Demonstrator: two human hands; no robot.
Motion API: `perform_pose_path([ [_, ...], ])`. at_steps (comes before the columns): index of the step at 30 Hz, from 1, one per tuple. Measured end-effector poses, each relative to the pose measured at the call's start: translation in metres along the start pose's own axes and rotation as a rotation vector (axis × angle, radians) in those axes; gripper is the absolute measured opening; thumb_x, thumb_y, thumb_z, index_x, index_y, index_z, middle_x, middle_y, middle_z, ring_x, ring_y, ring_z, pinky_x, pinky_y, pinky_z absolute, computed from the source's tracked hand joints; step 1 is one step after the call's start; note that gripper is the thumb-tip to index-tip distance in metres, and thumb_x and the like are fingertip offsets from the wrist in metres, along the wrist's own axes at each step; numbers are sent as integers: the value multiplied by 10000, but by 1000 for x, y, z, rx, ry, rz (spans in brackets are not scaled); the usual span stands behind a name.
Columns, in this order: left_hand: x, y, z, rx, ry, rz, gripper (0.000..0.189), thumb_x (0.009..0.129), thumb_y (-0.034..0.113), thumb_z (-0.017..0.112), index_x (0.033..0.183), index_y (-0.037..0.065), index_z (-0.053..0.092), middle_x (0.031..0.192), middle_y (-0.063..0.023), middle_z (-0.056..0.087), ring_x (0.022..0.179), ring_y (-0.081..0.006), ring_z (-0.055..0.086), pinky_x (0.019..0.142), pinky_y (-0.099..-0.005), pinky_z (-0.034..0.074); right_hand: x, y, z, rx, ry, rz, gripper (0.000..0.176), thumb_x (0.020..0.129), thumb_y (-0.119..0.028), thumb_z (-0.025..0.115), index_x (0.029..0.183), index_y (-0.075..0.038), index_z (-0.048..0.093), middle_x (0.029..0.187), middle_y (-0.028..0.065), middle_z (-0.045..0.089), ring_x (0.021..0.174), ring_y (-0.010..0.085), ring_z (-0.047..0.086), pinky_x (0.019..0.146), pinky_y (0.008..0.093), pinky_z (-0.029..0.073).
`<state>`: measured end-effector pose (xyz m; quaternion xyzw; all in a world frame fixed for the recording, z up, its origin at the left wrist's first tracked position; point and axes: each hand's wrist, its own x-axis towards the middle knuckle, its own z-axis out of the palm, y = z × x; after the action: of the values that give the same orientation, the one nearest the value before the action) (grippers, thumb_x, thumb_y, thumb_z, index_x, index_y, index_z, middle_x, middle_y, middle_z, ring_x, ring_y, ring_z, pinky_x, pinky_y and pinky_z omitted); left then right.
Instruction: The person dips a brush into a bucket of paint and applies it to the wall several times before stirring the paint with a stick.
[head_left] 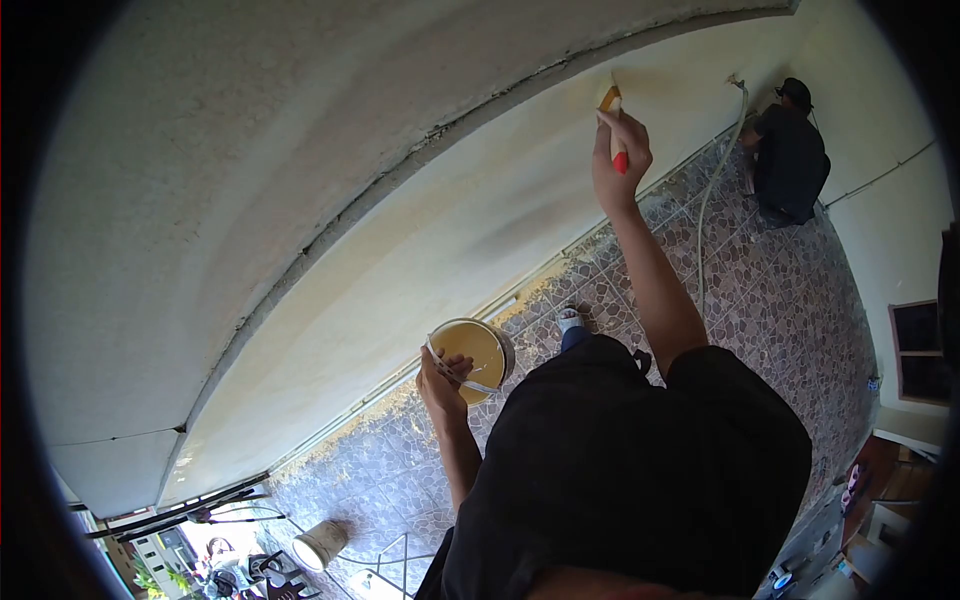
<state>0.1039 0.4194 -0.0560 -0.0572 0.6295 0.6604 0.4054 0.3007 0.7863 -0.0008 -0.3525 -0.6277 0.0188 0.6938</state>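
My right hand [624, 160] is raised to the wall with its fingers closed round a paintbrush [610, 98]. The brush has a pale wooden handle with a red end, and its bristles are at the yellowish wall [540, 150]. Lower down, my left hand [445, 382] grips the white handle of a paint bucket [508, 350]. Yellow-cream paint [475, 345] fills part of the bucket. My left fingers curl over the bucket's opening.
A co-worker in black [790, 160] crouches by the far corner. A pale hose [708, 210] runs from a wall tap down to the patterned tile floor [790, 290]. Another bucket [320, 545] stands behind to the left, near a metal frame [395, 565]. A ledge [390, 175] crosses the wall.
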Motion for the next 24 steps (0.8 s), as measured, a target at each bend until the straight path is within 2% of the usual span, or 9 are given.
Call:
perform_pose_path([
  [2,1,-3,-1,-8,-6,4,475,1005,441,474,1104,-22,512,780,-154,635,675,-285,671,640,-375,562,6,7,8,-39,64,2,266,818,68,647,1034,-77,705,975,117,682,917,282,642,794,374,516],
  [4,2,-6,-2,6,-1,-2,474,1005,442,475,1106,-19,513,781,-153,635,675,-285,670,648,-377,564,-1,-15,23,2,-123,-48,263,806,55,657,1020,-88,711,956,121,677,909,294,636,799,382,511],
  [5,3,-6,-3,9,-1,-2,474,1005,442,475,1106,-19,513,781,-153,635,675,-285,670,648,-377,564,-10,-27,21,0,-122,-46,263,806,55,657,1020,-88,711,956,121,677,909,294,636,799,382,511],
  [7,5,-7,-3,-23,4,-16,468,1007,440,473,1107,-15,513,780,-153,638,673,-285,671,654,-378,565,-29,-48,12,205,-349,-75,297,784,90,652,1013,-89,713,982,111,671,890,282,641,768,363,518],
  [10,1,-3,-1,-21,1,-3,460,1012,437,464,1108,-9,513,789,-149,637,677,-281,672,663,-380,566,-20,-44,-8,208,-227,-49,298,764,79,672,1009,-86,711,955,115,638,876,282,627,767,380,519],
  [13,-3,-2,0,-15,12,-1,450,1016,433,455,1100,-5,517,790,-144,634,678,-277,672,665,-378,565,7,-1,-3,-32,1,-36,265,788,63,654,1006,-79,703,935,131,656,878,305,624,764,389,511],
  [18,-1,-4,3,-5,-20,3,450,1019,432,450,1101,-6,515,792,-144,629,684,-275,671,668,-377,565,-25,-42,28,151,-155,-92,250,772,47,673,982,-83,709,948,113,647,864,291,617,746,382,513],
  [21,-1,-4,3,-4,-25,-3,454,1020,430,448,1108,-11,510,794,-150,629,685,-276,671,671,-379,567,-42,-75,5,266,-356,-89,292,788,82,661,1025,-79,716,973,106,648,907,265,644,753,347,525],
  [24,-3,-1,-1,-7,-13,2,457,1021,428,447,1111,-16,506,796,-152,628,685,-277,669,673,-381,567,-24,-53,-3,98,-119,-18,299,795,107,639,1033,-60,708,995,123,665,924,280,649,795,371,532],
])
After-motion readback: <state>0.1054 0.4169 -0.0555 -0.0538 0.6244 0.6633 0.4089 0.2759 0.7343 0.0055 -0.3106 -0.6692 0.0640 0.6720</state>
